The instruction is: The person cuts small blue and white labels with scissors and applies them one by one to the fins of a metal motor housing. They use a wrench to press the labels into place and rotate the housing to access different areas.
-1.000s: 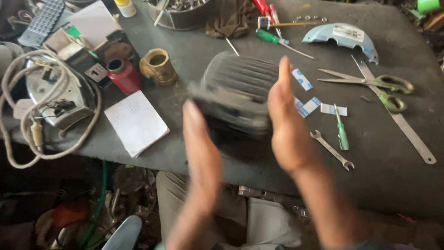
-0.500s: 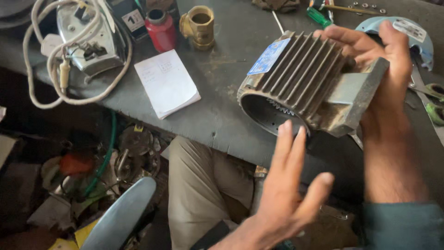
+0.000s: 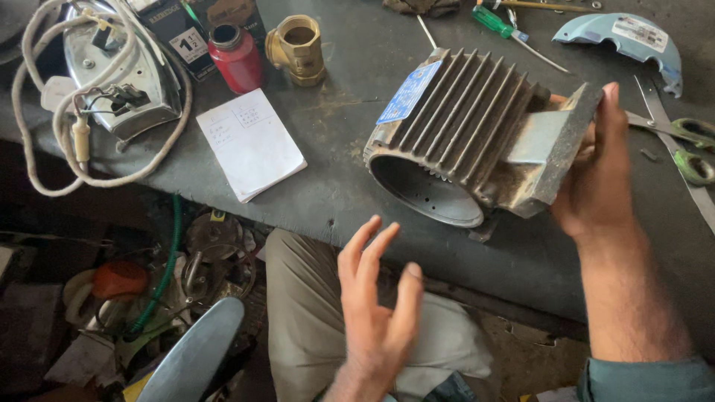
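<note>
Housing in hand: you tip a finned electric motor housing (image 3: 469,134) up on the grey workbench (image 3: 342,149) to look into its bore.

Your right hand (image 3: 596,171) clasps the flat mounting foot at the far end, fingers wrapped behind it and thumb along the edge, so the casting leans with its open round mouth turned toward you (the inside is bare, with a few small holes showing). Your left hand (image 3: 376,305) hangs free below the bench edge, fingers spread and holding nothing, apart from the housing. Its lower rim seems to rest on the bench near the front edge. Set well clear on the left are a white notepad (image 3: 249,141), a red can (image 3: 234,56), a brass pipe fitting (image 3: 296,46) and an old clothes iron (image 3: 119,74) wound in its cord; green-handled scissors (image 3: 689,149) lie to the right.
</note>
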